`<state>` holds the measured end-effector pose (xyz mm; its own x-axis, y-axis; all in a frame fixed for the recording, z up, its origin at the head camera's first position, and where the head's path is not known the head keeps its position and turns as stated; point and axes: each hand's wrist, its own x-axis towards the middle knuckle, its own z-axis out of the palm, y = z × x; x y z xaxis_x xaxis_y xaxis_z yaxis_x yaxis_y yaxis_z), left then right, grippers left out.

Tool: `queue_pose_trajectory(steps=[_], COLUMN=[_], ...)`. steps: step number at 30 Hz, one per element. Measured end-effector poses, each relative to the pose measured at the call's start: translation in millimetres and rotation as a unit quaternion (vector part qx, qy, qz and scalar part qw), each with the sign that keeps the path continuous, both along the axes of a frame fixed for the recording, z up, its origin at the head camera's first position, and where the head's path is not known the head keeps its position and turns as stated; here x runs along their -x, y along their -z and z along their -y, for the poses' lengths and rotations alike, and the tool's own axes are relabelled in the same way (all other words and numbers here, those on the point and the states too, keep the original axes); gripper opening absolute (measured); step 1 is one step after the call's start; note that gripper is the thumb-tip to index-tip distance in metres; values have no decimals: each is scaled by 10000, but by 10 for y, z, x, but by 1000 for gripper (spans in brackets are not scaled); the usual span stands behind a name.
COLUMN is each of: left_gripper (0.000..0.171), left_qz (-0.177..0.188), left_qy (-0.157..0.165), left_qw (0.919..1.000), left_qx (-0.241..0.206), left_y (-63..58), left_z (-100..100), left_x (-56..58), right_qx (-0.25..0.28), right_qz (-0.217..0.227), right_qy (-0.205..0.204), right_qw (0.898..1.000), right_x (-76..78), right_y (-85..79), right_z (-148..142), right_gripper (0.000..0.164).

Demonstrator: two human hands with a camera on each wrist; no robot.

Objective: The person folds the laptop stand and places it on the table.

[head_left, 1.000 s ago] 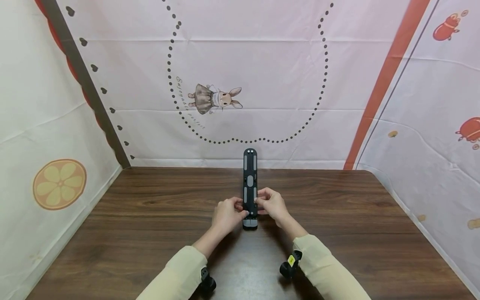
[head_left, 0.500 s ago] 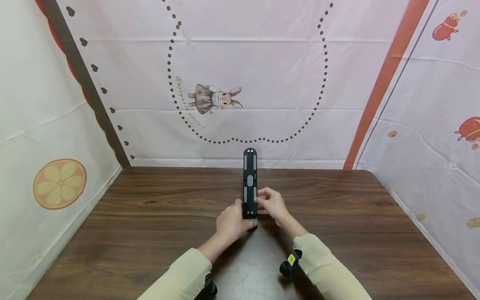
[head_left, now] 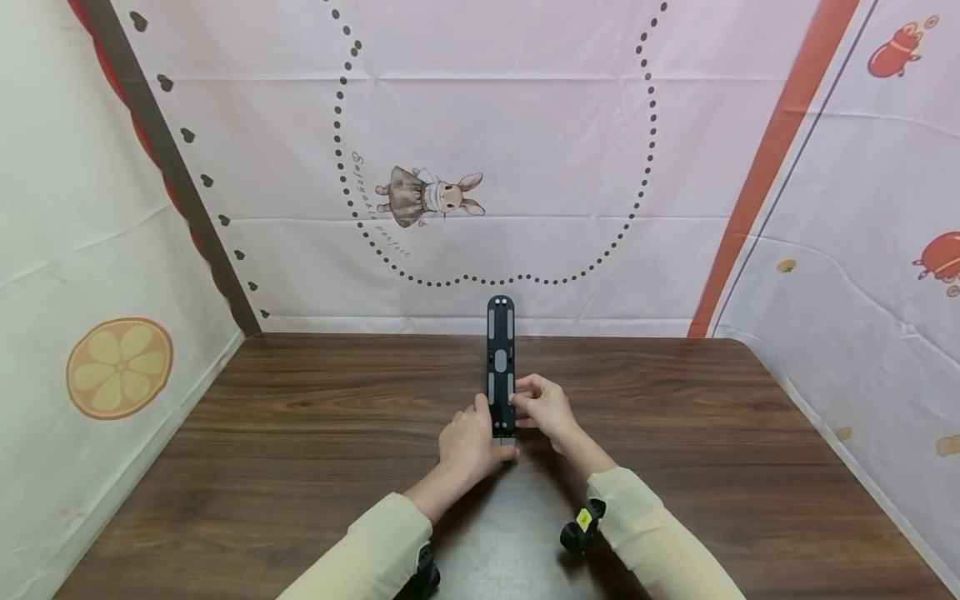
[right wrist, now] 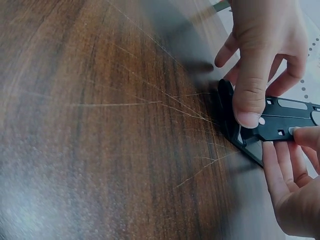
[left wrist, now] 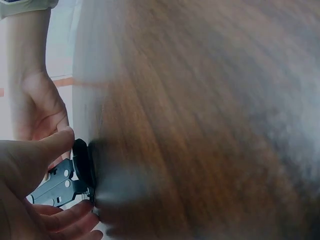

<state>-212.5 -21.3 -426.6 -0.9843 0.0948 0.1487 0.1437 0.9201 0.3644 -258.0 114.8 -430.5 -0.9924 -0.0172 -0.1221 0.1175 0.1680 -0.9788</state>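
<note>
A long black folding stand with grey pads is held upright over the table, its hinged foot at the near end, low over the wood. My left hand grips that lower end from the left. Its thumb lies across the foot, and its fingers pass behind the bar, as the left wrist view shows. From the right, my right hand pinches the bar's edge, thumb on the padded face and fingers behind it. In the right wrist view, the right thumb presses close beside a round pad.
The brown wood table spreads out on both sides. Printed cloth with a rabbit picture hangs behind its back edge, and more cloth encloses the left and right sides. Dark wrist cameras sit below both sleeves.
My left hand has shifted down and right from the bar's left edge, and its thumb now covers the foot. The right hand keeps its place, and the stand has barely moved.
</note>
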Motion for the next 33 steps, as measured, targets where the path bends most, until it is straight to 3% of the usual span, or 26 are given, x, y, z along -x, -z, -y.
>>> queue_pose_trajectory(steps=[6, 33], left_gripper=[75, 63], left_qz=[-9, 190], left_qy=[3, 132], left_qw=[9998, 9994], left_qx=[173, -258], left_y=[22, 1], left_z=[-15, 148], left_x=[29, 17], right_qx=[37, 451], right_qz=[-15, -11], right_qy=[-9, -83], right_qw=[10000, 9989], right_x=[0, -22], right_y=[8, 2], right_z=[-11, 42], right_gripper=[17, 19])
